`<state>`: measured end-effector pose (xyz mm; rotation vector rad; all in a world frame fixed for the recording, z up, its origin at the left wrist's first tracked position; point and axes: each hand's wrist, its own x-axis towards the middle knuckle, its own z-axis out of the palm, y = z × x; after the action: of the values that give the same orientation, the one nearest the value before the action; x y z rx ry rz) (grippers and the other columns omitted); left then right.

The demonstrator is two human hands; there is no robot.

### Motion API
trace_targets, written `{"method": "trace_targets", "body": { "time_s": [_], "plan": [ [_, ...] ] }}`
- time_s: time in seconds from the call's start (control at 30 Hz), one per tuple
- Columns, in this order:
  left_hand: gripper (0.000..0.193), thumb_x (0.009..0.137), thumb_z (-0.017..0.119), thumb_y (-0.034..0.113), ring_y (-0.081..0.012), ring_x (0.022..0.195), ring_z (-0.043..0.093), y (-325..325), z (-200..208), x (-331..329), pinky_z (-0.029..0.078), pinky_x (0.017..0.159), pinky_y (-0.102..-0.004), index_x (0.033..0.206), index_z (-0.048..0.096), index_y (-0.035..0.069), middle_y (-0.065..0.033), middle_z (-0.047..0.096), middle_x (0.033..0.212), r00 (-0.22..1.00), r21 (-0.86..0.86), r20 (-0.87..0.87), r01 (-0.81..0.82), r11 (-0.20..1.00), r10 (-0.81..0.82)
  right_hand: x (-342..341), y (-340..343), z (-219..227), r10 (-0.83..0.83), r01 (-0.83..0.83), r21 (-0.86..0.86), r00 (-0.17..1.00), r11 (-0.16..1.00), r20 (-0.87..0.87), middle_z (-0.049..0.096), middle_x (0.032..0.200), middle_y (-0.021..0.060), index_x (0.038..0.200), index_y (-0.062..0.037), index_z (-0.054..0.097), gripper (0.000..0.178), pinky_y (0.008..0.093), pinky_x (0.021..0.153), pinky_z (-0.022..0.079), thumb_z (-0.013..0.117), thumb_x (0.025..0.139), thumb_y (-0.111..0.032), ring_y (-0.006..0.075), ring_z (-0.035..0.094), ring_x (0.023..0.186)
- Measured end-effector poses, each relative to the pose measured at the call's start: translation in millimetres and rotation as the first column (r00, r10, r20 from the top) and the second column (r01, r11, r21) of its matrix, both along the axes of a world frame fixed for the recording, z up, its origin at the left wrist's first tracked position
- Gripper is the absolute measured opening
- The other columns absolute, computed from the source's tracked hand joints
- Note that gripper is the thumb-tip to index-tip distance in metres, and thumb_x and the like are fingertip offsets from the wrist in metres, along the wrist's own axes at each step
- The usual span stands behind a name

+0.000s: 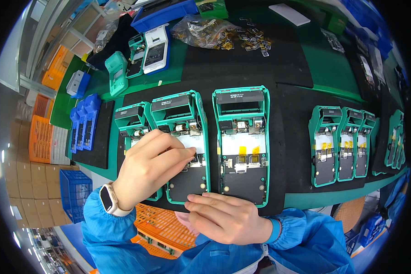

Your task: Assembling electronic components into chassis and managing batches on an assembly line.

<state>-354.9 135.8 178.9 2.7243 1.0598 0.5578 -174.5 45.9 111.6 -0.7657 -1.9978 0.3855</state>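
My left hand (153, 162) reaches over an open green device housing (204, 164), its fingers pinched together at the circuit board's card slots. Whatever sits between the fingertips is hidden. Along that housing's lower edge lies my right hand (230, 219), fingers stretched out flat and holding nothing. Close by on the right stands a similar housing (266, 137), with two yellow tape strips (242, 155) over its metal card slots. Another green housing (131, 119) is partly covered by my left hand. Each of these shows a black compartment at its top end and a dark board below.
More open green housings (326, 146) line the right side of the black mat. At the back are a plastic bag (198, 31) and loose small yellow-taped pieces (256, 40). Blue housings (90, 121) stand at left, near a white device (156, 52). Orange crates (40, 134) flank the table.
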Motion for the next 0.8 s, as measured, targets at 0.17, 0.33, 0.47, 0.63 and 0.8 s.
{"method": "trace_targets", "body": {
  "time_s": [0.17,0.33,0.47,0.63,0.8],
  "plan": [
    [0.023,0.070,0.078,0.003,-0.0200,0.074,0.059,3.5,-7.4,-0.2,0.047,0.065,-0.0321,0.092,0.073,0.007,-0.0020,0.062,0.082,0.999,0.023,-0.040,-0.004,1.000,0.005,-1.5,-1.5,-1.1,-0.007,0.007,-0.007,1.000,1.000,-0.026,0.071,0.094,0.0072,0.083,-0.0074,0.064,0.005,0.0298,0.090,0.056,0.065,0.080,-0.011,0.0189,0.070,0.097],
    [0.023,0.070,0.078,0.004,-0.0200,0.075,0.059,1.4,-8.5,1.0,0.047,0.064,-0.0317,0.093,0.074,0.008,-0.0018,0.063,0.082,0.999,0.053,-0.046,-0.012,0.998,0.015,-2.0,-1.1,-2.8,-0.020,0.020,0.000,1.000,1.000,-0.015,0.071,0.094,0.0072,0.084,-0.0077,0.064,0.006,0.0296,0.090,0.056,0.065,0.079,-0.011,0.0186,0.070,0.097],
    [0.023,0.069,0.078,0.005,-0.0197,0.074,0.059,3.0,-11.1,0.4,0.047,0.063,-0.0315,0.092,0.074,0.009,-0.0018,0.063,0.081,1.000,0.039,-0.015,-0.012,0.999,0.013,-1.0,-1.7,-0.9,-0.013,0.013,0.003,1.000,1.000,-0.003,0.071,0.094,0.0073,0.085,-0.0077,0.064,0.007,0.0297,0.090,0.056,0.065,0.079,-0.011,0.0187,0.070,0.098],
    [0.024,0.067,0.079,0.005,-0.0194,0.074,0.059,5.2,-17.5,-3.6,0.046,0.062,-0.0316,0.091,0.075,0.009,-0.0012,0.064,0.079,1.000,0.026,0.028,-0.013,1.000,0.012,-1.0,-0.7,-1.8,-0.014,0.014,0.012,1.000,1.000,-0.004,0.070,0.094,0.0070,0.085,-0.0079,0.064,0.007,0.0296,0.090,0.056,0.065,0.079,-0.011,0.0184,0.070,0.097],
    [0.024,0.067,0.080,0.005,-0.0199,0.074,0.058,-7.1,-15.1,-3.8,0.046,0.063,-0.0320,0.090,0.075,0.008,-0.0009,0.064,0.079,1.000,0.028,0.020,-0.020,0.999,0.019,-2.9,-0.2,-2.8,-0.021,0.022,0.013,1.000,1.000,-0.013,0.070,0.093,0.0067,0.085,-0.0080,0.064,0.007,0.0294,0.089,0.057,0.066,0.079,-0.011,0.0184,0.070,0.096]
  ]
}}
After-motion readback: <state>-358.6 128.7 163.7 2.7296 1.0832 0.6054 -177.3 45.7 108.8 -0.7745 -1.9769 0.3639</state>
